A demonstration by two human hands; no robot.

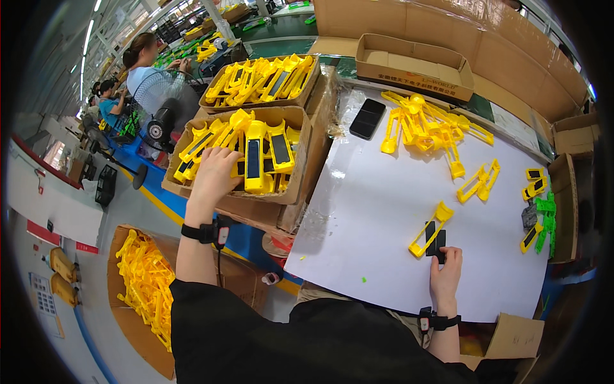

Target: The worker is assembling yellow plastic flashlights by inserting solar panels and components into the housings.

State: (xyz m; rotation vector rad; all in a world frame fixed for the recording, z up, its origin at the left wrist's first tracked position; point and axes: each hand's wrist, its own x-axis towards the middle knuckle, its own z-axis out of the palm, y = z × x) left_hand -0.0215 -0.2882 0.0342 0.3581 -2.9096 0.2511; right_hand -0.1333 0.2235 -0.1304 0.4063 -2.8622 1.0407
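My left hand (pixel 216 171) reaches into a cardboard box (pixel 295 192) of yellow plastic frames, many fitted with black panels. Its fingers curl around a yellow frame among the pile, which is partly hidden under the hand. On the white tabletop, my right hand (pixel 447 267) pinches the edge of a small black rectangular panel (pixel 440 244). Close beside that panel lies an unfilled yellow frame (pixel 419 247), tilted across a second black panel (pixel 430 232).
A heap of yellow frames (pixel 422 125) lies at the table's back, beside a black phone (pixel 368 119). Green pieces (pixel 547 214) lie at the right edge. Another full box (pixel 262 80) stands farther back. A fan (pixel 157 125) and a large box of yellow parts (pixel 146 281) are left.
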